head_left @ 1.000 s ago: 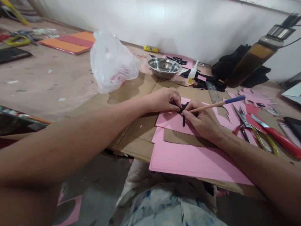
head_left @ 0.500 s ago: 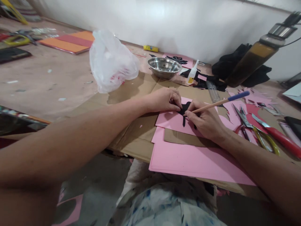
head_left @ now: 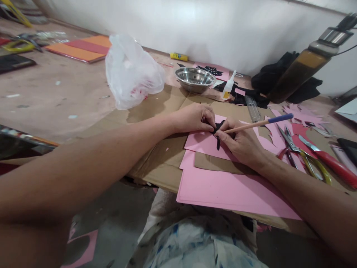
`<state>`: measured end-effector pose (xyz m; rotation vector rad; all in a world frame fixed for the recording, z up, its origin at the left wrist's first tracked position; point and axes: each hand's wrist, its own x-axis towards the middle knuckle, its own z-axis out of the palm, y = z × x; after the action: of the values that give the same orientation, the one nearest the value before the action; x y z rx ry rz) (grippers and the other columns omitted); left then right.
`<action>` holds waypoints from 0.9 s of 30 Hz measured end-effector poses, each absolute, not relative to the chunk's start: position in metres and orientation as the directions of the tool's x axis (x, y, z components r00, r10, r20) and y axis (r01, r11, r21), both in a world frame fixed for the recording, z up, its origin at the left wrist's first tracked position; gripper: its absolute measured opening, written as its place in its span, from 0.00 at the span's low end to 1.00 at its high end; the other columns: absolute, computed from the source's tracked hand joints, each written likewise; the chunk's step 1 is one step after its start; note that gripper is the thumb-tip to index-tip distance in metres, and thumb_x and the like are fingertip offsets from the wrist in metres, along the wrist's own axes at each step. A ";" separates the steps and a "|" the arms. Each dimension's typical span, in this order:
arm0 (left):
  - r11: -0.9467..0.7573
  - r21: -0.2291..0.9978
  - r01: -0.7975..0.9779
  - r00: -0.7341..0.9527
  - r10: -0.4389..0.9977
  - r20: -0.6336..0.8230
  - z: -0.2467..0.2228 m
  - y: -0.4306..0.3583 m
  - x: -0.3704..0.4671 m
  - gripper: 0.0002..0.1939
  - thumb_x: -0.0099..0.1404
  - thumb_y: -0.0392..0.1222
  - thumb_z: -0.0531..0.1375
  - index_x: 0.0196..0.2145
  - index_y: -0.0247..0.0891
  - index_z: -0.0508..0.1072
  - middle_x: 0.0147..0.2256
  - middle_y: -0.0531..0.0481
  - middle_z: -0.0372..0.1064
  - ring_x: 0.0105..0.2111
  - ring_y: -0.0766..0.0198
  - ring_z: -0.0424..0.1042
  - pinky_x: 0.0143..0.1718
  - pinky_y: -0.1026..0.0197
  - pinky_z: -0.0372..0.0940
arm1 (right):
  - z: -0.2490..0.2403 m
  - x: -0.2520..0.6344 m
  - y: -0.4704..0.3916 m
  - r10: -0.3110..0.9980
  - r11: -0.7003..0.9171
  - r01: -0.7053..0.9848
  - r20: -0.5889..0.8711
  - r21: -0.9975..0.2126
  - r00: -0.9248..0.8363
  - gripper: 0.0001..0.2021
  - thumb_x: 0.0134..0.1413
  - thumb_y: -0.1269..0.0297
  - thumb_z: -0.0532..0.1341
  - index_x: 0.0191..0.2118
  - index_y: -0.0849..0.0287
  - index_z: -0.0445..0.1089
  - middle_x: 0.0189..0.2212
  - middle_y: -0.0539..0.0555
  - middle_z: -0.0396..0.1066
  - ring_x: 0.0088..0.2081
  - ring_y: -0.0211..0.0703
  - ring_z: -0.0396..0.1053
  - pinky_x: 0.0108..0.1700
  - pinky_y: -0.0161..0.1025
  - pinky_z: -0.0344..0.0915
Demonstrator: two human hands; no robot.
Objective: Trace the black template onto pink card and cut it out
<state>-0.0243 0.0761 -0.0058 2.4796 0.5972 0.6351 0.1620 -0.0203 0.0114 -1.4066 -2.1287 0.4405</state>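
Note:
My left hand (head_left: pixel 199 118) has its fingertips pinched together at the left edge of a black cut-out (head_left: pixel 219 127). The cut-out lies on a pink sheet (head_left: pixel 202 143), with a narrow black strip pointing down from it. In my right hand (head_left: pixel 237 143) is a thin wooden stick with a blue end (head_left: pixel 258 124), held like a pen. Its blue end points up and right, while its working tip is hidden by my fingers over the cut-out. My two hands nearly touch, and they cover much of the black piece.
A steel bowl (head_left: pixel 195 79), a white plastic bag (head_left: pixel 132 74) and a glue bottle (head_left: pixel 229 86) stand beyond my hands. Scissors (head_left: pixel 302 150) and a red-handled knife (head_left: pixel 331 160) lie at right. A dark bottle (head_left: pixel 304 65) leans near the wall.
My right hand and the wooden stick have shifted slightly left, closer to my left fingertips. My left hand stays where it was.

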 end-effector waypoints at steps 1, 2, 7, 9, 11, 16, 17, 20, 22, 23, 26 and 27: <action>-0.773 0.569 0.281 0.796 0.519 0.312 -0.006 0.076 -0.024 0.04 0.60 0.38 0.65 0.32 0.41 0.82 0.33 0.53 0.74 0.35 0.68 0.72 0.39 0.66 0.65 | 0.011 0.162 -0.020 0.913 0.407 0.735 0.265 -0.543 -0.309 0.09 0.59 0.64 0.58 0.28 0.58 0.66 0.24 0.51 0.67 0.28 0.40 0.63 0.32 0.39 0.57; -0.771 0.572 0.279 0.797 0.518 0.310 -0.006 0.076 -0.024 0.04 0.60 0.38 0.65 0.32 0.41 0.82 0.33 0.52 0.74 0.35 0.68 0.72 0.39 0.66 0.65 | 0.011 0.162 -0.020 0.912 0.410 0.733 0.265 -0.543 -0.313 0.08 0.59 0.64 0.58 0.28 0.58 0.66 0.25 0.51 0.67 0.28 0.40 0.63 0.33 0.39 0.58; -0.762 0.586 0.276 0.800 0.520 0.299 -0.005 0.077 -0.025 0.05 0.60 0.38 0.64 0.31 0.41 0.82 0.33 0.52 0.74 0.35 0.67 0.72 0.39 0.66 0.65 | 0.008 0.160 -0.018 0.912 0.410 0.722 0.258 -0.557 -0.319 0.09 0.60 0.65 0.59 0.29 0.58 0.66 0.25 0.50 0.68 0.28 0.40 0.63 0.34 0.38 0.59; -0.764 0.584 0.274 0.802 0.517 0.300 -0.005 0.077 -0.025 0.05 0.60 0.38 0.64 0.30 0.40 0.82 0.34 0.52 0.75 0.35 0.67 0.72 0.39 0.66 0.64 | 0.008 0.159 -0.018 0.911 0.412 0.705 0.257 -0.578 -0.321 0.09 0.61 0.66 0.59 0.28 0.58 0.65 0.24 0.50 0.67 0.28 0.39 0.64 0.34 0.38 0.59; -0.766 0.583 0.272 0.799 0.517 0.307 -0.005 0.077 -0.025 0.05 0.59 0.36 0.64 0.30 0.40 0.81 0.34 0.52 0.75 0.35 0.67 0.72 0.40 0.66 0.64 | 0.007 0.157 -0.018 0.913 0.408 0.683 0.251 -0.606 -0.322 0.09 0.61 0.66 0.59 0.28 0.57 0.65 0.23 0.49 0.67 0.27 0.39 0.64 0.33 0.38 0.59; -0.765 0.580 0.280 0.791 0.526 0.312 -0.007 0.077 -0.024 0.05 0.59 0.35 0.64 0.30 0.40 0.81 0.33 0.53 0.74 0.34 0.68 0.71 0.38 0.67 0.64 | 0.009 0.156 -0.017 0.903 0.428 0.666 0.259 -0.611 -0.344 0.07 0.60 0.67 0.59 0.30 0.58 0.64 0.24 0.50 0.68 0.27 0.39 0.63 0.33 0.38 0.58; -0.766 0.579 0.280 0.790 0.527 0.315 -0.007 0.077 -0.024 0.05 0.59 0.35 0.64 0.30 0.40 0.82 0.33 0.53 0.74 0.34 0.68 0.72 0.38 0.67 0.64 | 0.011 0.156 -0.017 0.901 0.432 0.673 0.264 -0.600 -0.344 0.07 0.60 0.67 0.59 0.29 0.58 0.64 0.24 0.50 0.68 0.27 0.39 0.63 0.33 0.38 0.57; -0.771 0.574 0.274 0.791 0.521 0.321 -0.007 0.077 -0.024 0.04 0.60 0.37 0.65 0.31 0.40 0.82 0.33 0.52 0.74 0.35 0.67 0.72 0.39 0.66 0.64 | 0.014 0.158 -0.018 0.907 0.421 0.690 0.257 -0.589 -0.334 0.07 0.59 0.67 0.58 0.28 0.58 0.64 0.23 0.49 0.67 0.26 0.39 0.61 0.31 0.38 0.56; -0.775 0.569 0.275 0.795 0.517 0.319 -0.007 0.077 -0.024 0.04 0.60 0.37 0.65 0.31 0.41 0.82 0.34 0.52 0.75 0.36 0.67 0.72 0.40 0.66 0.64 | 0.015 0.160 -0.019 0.916 0.401 0.694 0.237 -0.598 -0.325 0.08 0.58 0.67 0.58 0.28 0.57 0.64 0.22 0.49 0.65 0.25 0.38 0.60 0.30 0.38 0.55; -0.777 0.566 0.277 0.797 0.515 0.316 -0.007 0.077 -0.025 0.04 0.60 0.37 0.65 0.32 0.41 0.82 0.34 0.52 0.75 0.36 0.67 0.72 0.40 0.66 0.64 | 0.015 0.160 -0.019 0.919 0.393 0.695 0.228 -0.603 -0.322 0.08 0.58 0.67 0.58 0.27 0.57 0.63 0.22 0.49 0.65 0.25 0.38 0.60 0.30 0.38 0.55; -0.778 0.560 0.285 0.793 0.519 0.319 -0.007 0.077 -0.025 0.04 0.60 0.37 0.66 0.32 0.41 0.83 0.34 0.52 0.75 0.36 0.67 0.72 0.42 0.65 0.65 | 0.016 0.162 -0.020 0.923 0.382 0.697 0.219 -0.606 -0.316 0.09 0.57 0.67 0.57 0.26 0.57 0.62 0.22 0.49 0.64 0.26 0.39 0.60 0.30 0.38 0.55; -0.776 0.561 0.288 0.790 0.524 0.319 -0.007 0.077 -0.025 0.04 0.59 0.37 0.66 0.33 0.41 0.83 0.34 0.52 0.75 0.36 0.67 0.72 0.42 0.65 0.65 | 0.016 0.163 -0.020 0.923 0.382 0.701 0.215 -0.602 -0.318 0.09 0.57 0.67 0.57 0.25 0.57 0.62 0.22 0.49 0.64 0.26 0.39 0.60 0.30 0.38 0.55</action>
<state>-0.0248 0.0770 -0.0073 2.4843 0.6058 0.6413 0.1629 -0.0200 0.0160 -1.3917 -2.1154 0.5514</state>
